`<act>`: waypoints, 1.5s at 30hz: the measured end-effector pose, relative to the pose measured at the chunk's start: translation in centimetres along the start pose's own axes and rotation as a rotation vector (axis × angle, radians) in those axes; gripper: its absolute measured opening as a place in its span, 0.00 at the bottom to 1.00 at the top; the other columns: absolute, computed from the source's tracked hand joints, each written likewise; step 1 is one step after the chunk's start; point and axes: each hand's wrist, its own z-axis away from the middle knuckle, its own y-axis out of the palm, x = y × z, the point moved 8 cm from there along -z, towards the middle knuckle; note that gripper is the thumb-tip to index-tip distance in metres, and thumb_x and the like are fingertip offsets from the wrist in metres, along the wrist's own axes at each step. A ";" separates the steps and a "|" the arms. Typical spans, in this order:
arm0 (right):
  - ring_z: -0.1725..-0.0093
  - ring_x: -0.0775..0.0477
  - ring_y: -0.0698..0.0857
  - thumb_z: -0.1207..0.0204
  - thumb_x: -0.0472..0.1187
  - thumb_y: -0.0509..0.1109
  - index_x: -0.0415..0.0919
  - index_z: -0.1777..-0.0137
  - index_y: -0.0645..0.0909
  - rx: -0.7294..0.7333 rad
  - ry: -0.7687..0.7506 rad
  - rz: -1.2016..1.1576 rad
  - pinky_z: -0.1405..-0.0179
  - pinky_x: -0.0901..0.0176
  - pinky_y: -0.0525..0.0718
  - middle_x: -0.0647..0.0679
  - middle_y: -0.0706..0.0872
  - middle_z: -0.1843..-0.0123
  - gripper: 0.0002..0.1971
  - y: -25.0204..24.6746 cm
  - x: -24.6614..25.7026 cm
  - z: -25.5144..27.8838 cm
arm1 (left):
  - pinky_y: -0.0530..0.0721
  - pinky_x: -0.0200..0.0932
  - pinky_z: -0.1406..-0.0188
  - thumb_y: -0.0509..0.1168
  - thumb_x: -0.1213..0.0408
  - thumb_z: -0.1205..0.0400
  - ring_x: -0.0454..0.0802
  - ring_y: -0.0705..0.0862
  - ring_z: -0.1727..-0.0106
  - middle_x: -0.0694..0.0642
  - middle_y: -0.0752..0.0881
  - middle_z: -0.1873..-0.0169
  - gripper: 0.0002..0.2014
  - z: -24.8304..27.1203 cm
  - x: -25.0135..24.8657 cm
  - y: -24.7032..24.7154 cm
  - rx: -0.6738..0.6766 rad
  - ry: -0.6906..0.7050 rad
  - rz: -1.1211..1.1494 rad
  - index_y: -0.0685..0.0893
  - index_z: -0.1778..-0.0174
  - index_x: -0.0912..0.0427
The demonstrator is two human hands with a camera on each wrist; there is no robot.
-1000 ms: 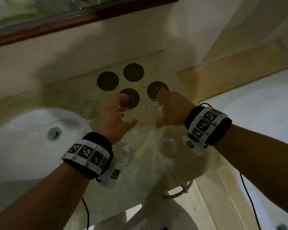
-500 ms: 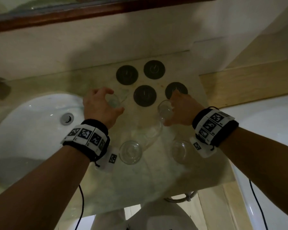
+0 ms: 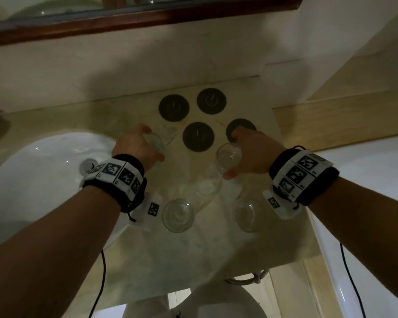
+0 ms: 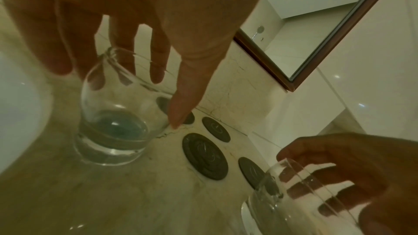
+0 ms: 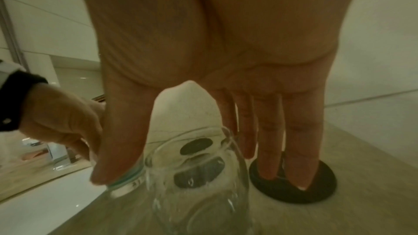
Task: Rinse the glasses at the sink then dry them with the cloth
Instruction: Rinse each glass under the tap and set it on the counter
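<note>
On the marble counter (image 3: pixel 170 260) beside the sink (image 3: pixel 21 203) are several clear glasses. My left hand (image 3: pixel 151 143) curls round a glass (image 3: pixel 157 139) that stands upright next to the sink's rim. In the left wrist view, that hand (image 4: pixel 162 101) has its thumb on the side of the glass (image 4: pixel 113 119) and its fingers behind the rim. My right hand (image 3: pixel 231 156) holds a second glass (image 3: pixel 228 154), which is tilted. The right wrist view shows that glass (image 5: pixel 203 194) between thumb and fingers. Two more glasses (image 3: pixel 178 215) (image 3: pixel 247 215) stand nearer me. I see no cloth.
Several dark round coasters (image 3: pixel 198 136) lie at the back of the counter. A wood-framed mirror (image 3: pixel 147 17) hangs above. The sink's drain (image 3: pixel 86 166) is to the left. A wooden ledge (image 3: pixel 342 120) and a white tub (image 3: pixel 377 203) are on the right, and a toilet (image 3: pixel 193 301) is below.
My left hand has moved left from the middle of the counter and closed round the glass by the sink. The right hand has stayed on its glass.
</note>
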 end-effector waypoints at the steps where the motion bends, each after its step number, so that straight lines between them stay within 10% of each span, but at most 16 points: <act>1: 0.32 0.39 0.79 0.44 0.65 0.85 0.39 0.24 0.66 -0.010 -0.003 0.001 0.34 0.43 0.82 0.42 0.77 0.29 0.54 -0.5 0.2 0.2 | 0.84 0.51 0.41 0.85 0.58 0.34 0.59 0.83 0.34 0.57 0.82 0.32 0.40 0.0 -0.1 -0.1 0.001 0.007 0.002 0.76 0.27 0.46; 9: 0.28 0.43 0.76 0.38 0.63 0.83 0.46 0.20 0.67 -0.157 -0.075 -0.087 0.31 0.52 0.76 0.45 0.74 0.24 0.49 -4.6 5.8 1.4 | 0.82 0.48 0.36 0.84 0.55 0.34 0.53 0.84 0.35 0.49 0.84 0.32 0.37 1.7 1.8 -3.0 -0.072 0.086 0.210 0.78 0.28 0.44; 22: 0.37 0.46 0.84 0.39 0.53 0.87 0.47 0.25 0.71 -0.086 -0.369 -0.127 0.39 0.45 0.86 0.50 0.82 0.31 0.43 0.3 31.8 -0.9 | 0.89 0.45 0.48 0.86 0.59 0.38 0.45 0.87 0.42 0.46 0.85 0.39 0.38 3.1 13.7 -14.0 -0.003 0.348 0.649 0.76 0.33 0.51; 32: 0.43 0.51 0.87 0.42 0.53 0.88 0.48 0.33 0.77 -0.033 -0.334 -0.322 0.44 0.51 0.89 0.54 0.86 0.39 0.38 7.5 46.4 -6.3 | 0.87 0.43 0.41 0.87 0.66 0.37 0.51 0.87 0.40 0.52 0.87 0.40 0.35 -1.8 30.2 -16.7 0.038 0.167 0.955 0.82 0.35 0.58; 39: 0.39 0.43 0.87 0.27 0.25 0.75 0.41 0.32 0.79 0.110 -0.288 -0.322 0.36 0.44 0.86 0.46 0.87 0.40 0.25 6.9 49.1 -11.4 | 0.85 0.31 0.51 0.87 0.62 0.39 0.44 0.86 0.44 0.49 0.88 0.41 0.33 -3.9 35.6 -13.7 0.031 0.009 1.067 0.84 0.39 0.54; 45: 0.48 0.37 0.89 0.19 0.51 0.70 0.36 0.44 0.86 -0.167 -0.432 -0.123 0.41 0.43 0.84 0.40 0.91 0.49 0.17 3.0 57.0 -16.7 | 0.82 0.24 0.56 0.86 0.69 0.35 0.41 0.85 0.44 0.47 0.86 0.40 0.31 -5.0 38.6 -12.1 -0.032 -0.104 1.107 0.82 0.37 0.56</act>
